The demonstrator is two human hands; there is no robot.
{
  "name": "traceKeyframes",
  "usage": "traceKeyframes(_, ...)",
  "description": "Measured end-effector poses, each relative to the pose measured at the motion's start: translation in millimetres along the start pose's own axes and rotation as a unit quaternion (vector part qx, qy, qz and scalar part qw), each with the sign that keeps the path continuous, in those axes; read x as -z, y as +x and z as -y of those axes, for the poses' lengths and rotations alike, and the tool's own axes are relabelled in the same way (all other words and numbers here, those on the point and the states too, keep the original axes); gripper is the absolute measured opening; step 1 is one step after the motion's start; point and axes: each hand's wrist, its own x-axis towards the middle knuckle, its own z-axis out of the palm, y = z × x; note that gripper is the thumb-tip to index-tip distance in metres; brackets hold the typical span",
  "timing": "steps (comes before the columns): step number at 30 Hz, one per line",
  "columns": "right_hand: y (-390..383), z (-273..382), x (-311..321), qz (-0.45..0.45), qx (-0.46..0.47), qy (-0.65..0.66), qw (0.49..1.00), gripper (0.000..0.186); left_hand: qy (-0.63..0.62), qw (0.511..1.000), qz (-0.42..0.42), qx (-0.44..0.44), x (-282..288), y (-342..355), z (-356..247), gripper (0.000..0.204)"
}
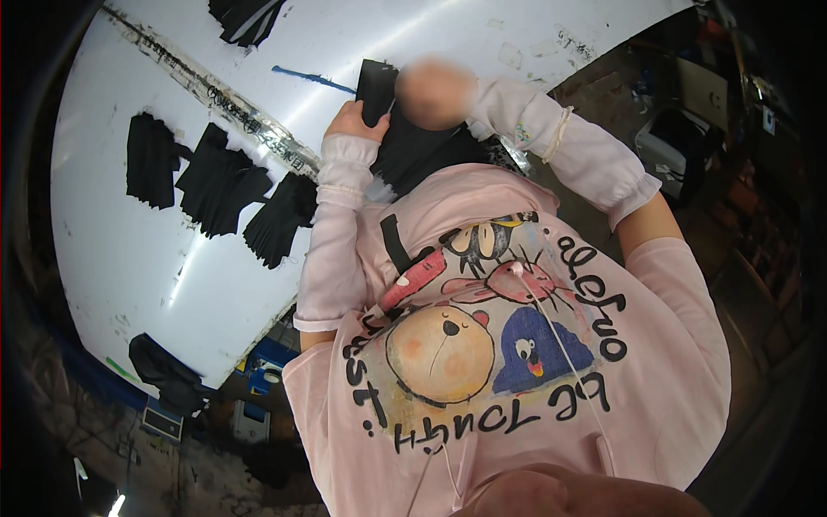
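The left hand point(355, 121) had the flat black rectangular cloth piece point(374, 80) pinched, thumb on top, the piece reaching beyond its fingers! Just right, the right hand point(435, 93) was blurred, its grip impossible to tell; nearer the body than both, a dark fabric heap point(424, 153); well left, fanned black cloth stacks point(221, 183)!
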Motion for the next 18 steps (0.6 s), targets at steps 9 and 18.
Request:
traceKeyframes(9, 21, -1, -1, -0.067, 0.001, -0.024, 0.997, 0.004, 0.029, 0.997, 0.041, -0.064, 7, -2, -2, 0.077)
traceKeyframes(18, -13, -11, 6, 0.01, 0.012, 0.013, 1.0, 0.008, 0.011, 0.999, 0.042, -0.019, -8, 2, 8, 0.071)
